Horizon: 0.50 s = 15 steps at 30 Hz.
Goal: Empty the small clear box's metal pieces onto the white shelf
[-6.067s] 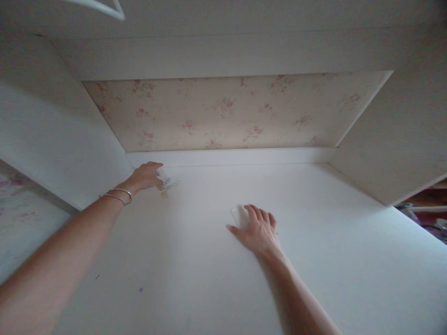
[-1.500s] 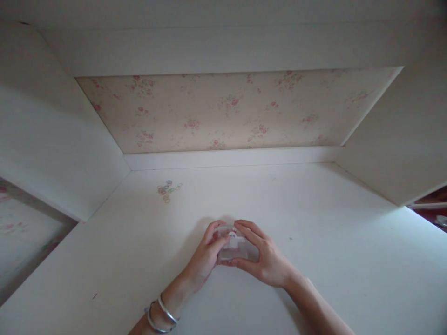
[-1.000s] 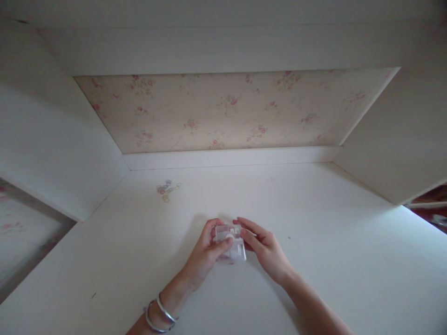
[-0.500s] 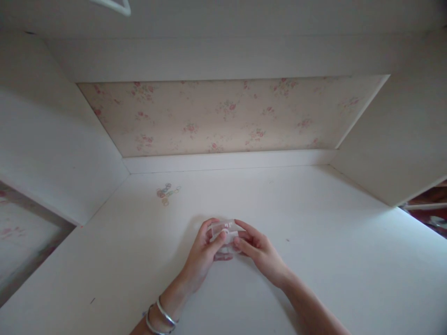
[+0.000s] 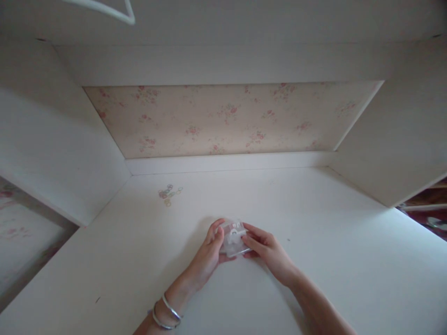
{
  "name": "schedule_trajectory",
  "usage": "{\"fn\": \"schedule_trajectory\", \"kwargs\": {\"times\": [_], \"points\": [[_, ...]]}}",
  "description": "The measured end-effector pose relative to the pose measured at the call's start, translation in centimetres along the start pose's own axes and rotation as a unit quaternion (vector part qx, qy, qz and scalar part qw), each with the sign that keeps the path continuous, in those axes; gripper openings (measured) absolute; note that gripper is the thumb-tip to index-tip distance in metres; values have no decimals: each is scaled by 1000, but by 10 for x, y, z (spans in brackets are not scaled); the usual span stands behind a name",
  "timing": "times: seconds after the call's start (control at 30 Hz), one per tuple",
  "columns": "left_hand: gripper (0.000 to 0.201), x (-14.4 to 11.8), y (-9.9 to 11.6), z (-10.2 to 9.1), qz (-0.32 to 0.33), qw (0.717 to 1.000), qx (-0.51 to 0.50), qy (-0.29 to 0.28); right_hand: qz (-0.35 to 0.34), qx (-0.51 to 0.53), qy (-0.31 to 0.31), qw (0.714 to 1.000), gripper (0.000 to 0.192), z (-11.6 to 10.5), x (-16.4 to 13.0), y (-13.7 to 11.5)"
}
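From my head camera, I hold a little clear box (image 5: 233, 238) just above the white desk (image 5: 314, 260). My left hand (image 5: 208, 253) pinches its left side and my right hand (image 5: 267, 249) pinches its right side. I think I am at the box part of the job. The tiny rings (image 5: 168, 194) lie far back near the corner, not picked up yet

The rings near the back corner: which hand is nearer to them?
Left. The left hand is at the clear box, right of and nearer than the rings; the right hand is further right.
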State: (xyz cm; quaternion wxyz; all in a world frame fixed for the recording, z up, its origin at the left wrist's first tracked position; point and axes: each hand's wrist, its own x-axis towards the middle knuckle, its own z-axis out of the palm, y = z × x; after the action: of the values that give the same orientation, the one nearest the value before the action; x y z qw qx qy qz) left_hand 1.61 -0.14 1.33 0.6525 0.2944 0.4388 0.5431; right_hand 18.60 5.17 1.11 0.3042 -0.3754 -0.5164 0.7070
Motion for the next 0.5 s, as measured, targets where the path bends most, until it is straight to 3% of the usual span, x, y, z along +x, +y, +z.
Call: {"fn": "schedule_trajectory", "kwargs": {"times": [0.1,0.17,0.3,0.4,0.5], "points": [[52,1,-3,-2,-4,1000,-6,-9,-20,19,63,998,45,-25,-3,-5],[52,2,-5,-4,-9,1000,-11,-11,-35,32,129,990,42,-53,-4,-11],[46,5,-8,-7,-24,999,0,-33,-45,49,288,955,31,-130,-5,-24],[41,8,-9,-8,-26,998,13,-56,-60,45,420,904,21,-191,-10,-31],[39,9,-9,-8,-24,997,42,-64,-55,9,476,878,19,-240,-19,-29]]}}
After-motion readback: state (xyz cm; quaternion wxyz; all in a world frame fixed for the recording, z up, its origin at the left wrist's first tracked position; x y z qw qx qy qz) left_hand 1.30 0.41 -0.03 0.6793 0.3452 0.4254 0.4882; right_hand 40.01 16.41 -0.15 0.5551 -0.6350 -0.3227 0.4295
